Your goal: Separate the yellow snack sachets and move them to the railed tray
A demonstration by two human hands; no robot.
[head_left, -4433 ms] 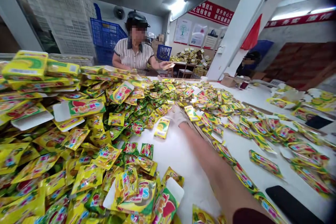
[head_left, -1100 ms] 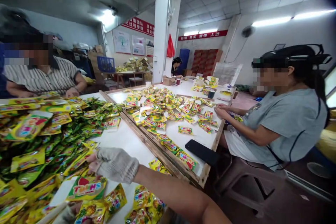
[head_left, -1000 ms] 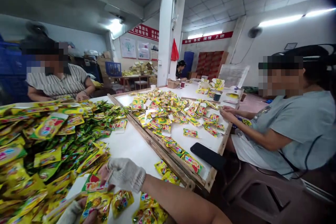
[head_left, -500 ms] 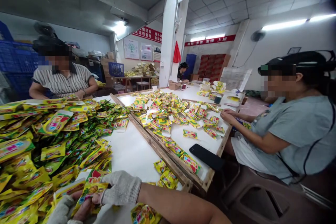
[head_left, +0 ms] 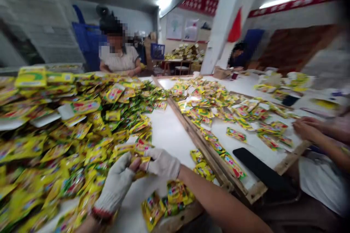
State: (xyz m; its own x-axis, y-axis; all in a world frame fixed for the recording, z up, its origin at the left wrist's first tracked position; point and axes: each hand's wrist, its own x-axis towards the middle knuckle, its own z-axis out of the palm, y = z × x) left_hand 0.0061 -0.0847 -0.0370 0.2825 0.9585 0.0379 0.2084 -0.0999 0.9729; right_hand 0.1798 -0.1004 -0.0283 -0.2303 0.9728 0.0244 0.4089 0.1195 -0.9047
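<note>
Both my hands wear whitish knit gloves with bare fingertips. My left hand (head_left: 117, 180) is closed, its fingertips pinching a small yellow packet (head_left: 144, 160). From the right, my right hand (head_left: 163, 164) closes on the same packet, so the two hands nearly meet. Just behind the fingers shows a yellow printed carton (head_left: 143, 145) with a white flap; whether the fingers also grip it I cannot tell. A large heap of yellow and green packets (head_left: 90, 153) spreads to the left of my hands. Several loose packets (head_left: 177, 191) lie on the table below my right wrist.
Wooden strips (head_left: 191, 131) divide the white table (head_left: 164, 123). Beyond them lie many flat cartons (head_left: 202, 98) and a black phone (head_left: 257, 164). A co-worker's hands (head_left: 308, 127) are at the right edge. Another person (head_left: 120, 54) sits behind the heap, and one more farther back.
The view has swung left, so the scene shifts rightward. My hands appear higher and more to the right, still together at the yellow packet, with more of my left glove showing.
</note>
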